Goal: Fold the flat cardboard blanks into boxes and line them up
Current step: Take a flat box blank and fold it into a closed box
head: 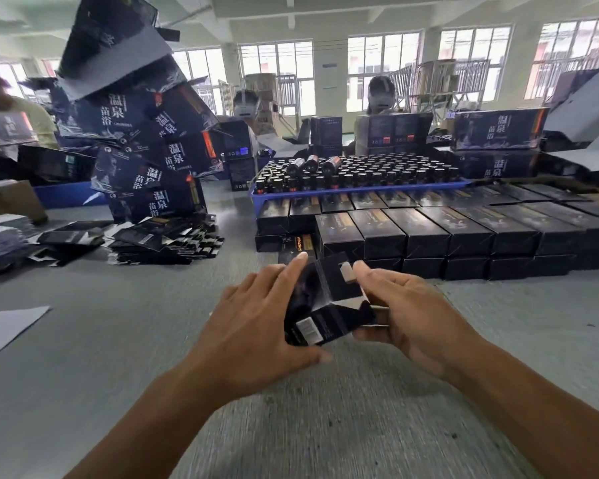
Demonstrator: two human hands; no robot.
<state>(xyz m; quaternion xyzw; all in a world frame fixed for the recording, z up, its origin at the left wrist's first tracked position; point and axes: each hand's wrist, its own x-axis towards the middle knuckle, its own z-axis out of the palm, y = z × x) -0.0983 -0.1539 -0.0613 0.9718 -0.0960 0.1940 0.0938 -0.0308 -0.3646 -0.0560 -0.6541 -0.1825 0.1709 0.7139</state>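
Left hand (256, 326) and right hand (408, 316) are gripping a dark, glossy cardboard box (322, 305), white barcode label showing. Large stacked cartons (153, 167) are displaying "温泉苗浴".

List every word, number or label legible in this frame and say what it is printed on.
"温泉 苗浴": large white characters on the dark cartons stacked at the left.
"温泉 苗浴": the same on the cartons at the right rear.
Barcode label on the box held between the left hand and right hand: too blurred to read.
Gold print on the lined-up boxes: unreadable.
Small print on the flat blanks: unreadable.
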